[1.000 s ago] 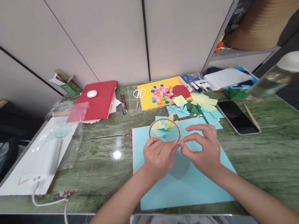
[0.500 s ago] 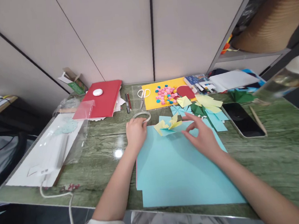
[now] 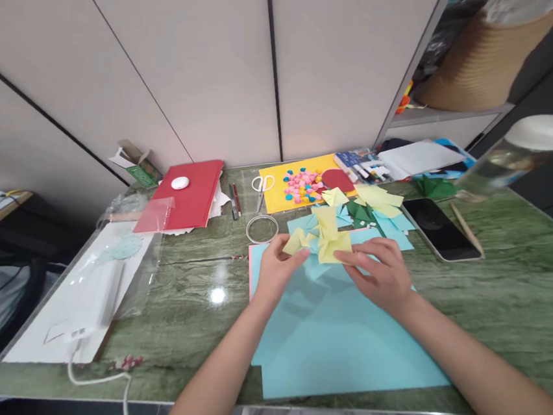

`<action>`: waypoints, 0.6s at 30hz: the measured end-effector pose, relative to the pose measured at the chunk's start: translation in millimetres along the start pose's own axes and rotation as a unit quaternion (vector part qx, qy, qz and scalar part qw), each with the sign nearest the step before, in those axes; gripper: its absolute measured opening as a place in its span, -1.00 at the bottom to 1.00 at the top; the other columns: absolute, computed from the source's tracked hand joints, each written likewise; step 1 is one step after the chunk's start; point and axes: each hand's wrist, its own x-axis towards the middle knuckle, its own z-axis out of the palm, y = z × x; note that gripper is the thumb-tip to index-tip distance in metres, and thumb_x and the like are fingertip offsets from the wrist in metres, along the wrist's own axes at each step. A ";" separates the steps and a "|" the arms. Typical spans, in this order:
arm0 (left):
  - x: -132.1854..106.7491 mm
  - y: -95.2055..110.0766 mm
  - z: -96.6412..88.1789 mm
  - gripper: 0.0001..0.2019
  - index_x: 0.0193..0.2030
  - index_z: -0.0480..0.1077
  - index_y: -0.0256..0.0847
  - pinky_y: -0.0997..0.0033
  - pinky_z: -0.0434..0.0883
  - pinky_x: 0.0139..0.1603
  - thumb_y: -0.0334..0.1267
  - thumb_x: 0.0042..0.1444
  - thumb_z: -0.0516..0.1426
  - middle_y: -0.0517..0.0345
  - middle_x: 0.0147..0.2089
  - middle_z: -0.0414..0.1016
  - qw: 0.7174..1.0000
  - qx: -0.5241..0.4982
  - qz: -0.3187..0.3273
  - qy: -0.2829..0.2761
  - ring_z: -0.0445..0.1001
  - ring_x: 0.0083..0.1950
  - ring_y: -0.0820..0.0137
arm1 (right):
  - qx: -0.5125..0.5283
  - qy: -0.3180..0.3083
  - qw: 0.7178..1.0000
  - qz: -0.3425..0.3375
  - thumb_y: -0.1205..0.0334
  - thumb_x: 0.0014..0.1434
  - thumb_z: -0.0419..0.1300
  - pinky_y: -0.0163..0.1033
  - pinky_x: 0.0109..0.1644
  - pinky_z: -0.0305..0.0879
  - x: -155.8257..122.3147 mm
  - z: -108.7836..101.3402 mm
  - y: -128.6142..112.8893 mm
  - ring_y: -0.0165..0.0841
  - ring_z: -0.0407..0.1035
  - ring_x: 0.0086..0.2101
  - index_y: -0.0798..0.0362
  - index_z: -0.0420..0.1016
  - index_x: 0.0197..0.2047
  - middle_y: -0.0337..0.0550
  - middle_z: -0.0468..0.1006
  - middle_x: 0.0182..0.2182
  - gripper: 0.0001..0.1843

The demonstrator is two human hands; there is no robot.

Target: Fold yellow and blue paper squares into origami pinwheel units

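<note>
Both my hands hold a folded yellow and light-blue paper pinwheel (image 3: pixel 323 242) just above a large light-blue paper sheet (image 3: pixel 338 338) on the green table. My left hand (image 3: pixel 277 271) pinches its left side. On the right side, the fingers of my right hand (image 3: pixel 382 274) are closed on its lower edge. A roll of clear tape (image 3: pixel 261 228) lies flat on the table just beyond my left hand. More folded blue, yellow and green paper pieces (image 3: pixel 374 208) sit behind the pinwheel.
A yellow sheet with small coloured bits (image 3: pixel 298 186), white scissors (image 3: pixel 261 188), pens (image 3: pixel 233 200) and a red folder (image 3: pixel 190 193) line the back. A black phone (image 3: pixel 435 227) and a wooden stick (image 3: pixel 463 221) lie right. A clear plastic bag over white paper (image 3: pixel 88 284) lies left.
The tape ring that both hands held was set down on the table by my left hand. Both hands then took hold of the yellow and blue pinwheel and lifted it.
</note>
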 end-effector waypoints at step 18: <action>-17.6 -3.9 -6.8 -0.80 -0.39 0.41 -0.09 0.35 0.37 -0.21 -0.49 -0.13 0.16 0.20 -0.38 0.51 0.693 0.370 0.606 0.125 0.44 -0.23 0.38 | 0.188 0.065 0.943 0.265 0.45 -0.10 0.28 0.02 -0.10 0.26 22.2 -17.2 -28.2 -0.30 0.41 -0.36 -0.08 0.07 0.18 -0.25 0.53 -0.39 -0.20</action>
